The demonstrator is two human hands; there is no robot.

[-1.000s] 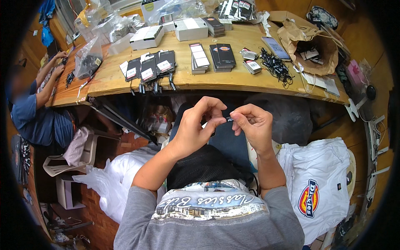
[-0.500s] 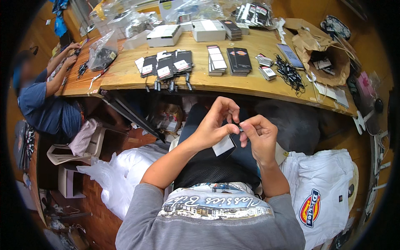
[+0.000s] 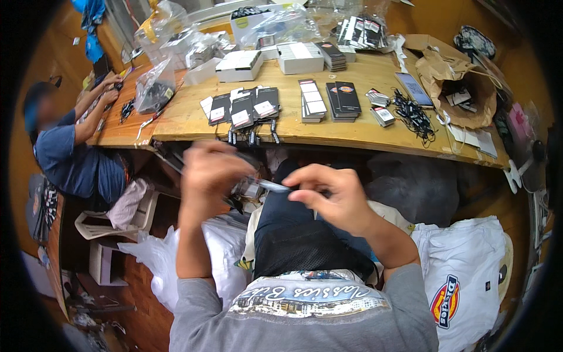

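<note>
Whitish tag [image 3: 273, 186], just one, is showing blurred between left hand [image 3: 211, 170] and right hand [image 3: 337, 195].
Right hand is pinching its three o'clock end; left, at nine, is blurring too much to tell its grip. Two white boxes [image 3: 300, 66] are sitting at twelve, one phone [image 3: 414, 90] at two.

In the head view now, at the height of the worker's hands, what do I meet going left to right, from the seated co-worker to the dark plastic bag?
Co-worker in a blue shirt → left hand → small pale item, blurred → right hand → dark plastic bag.
</note>
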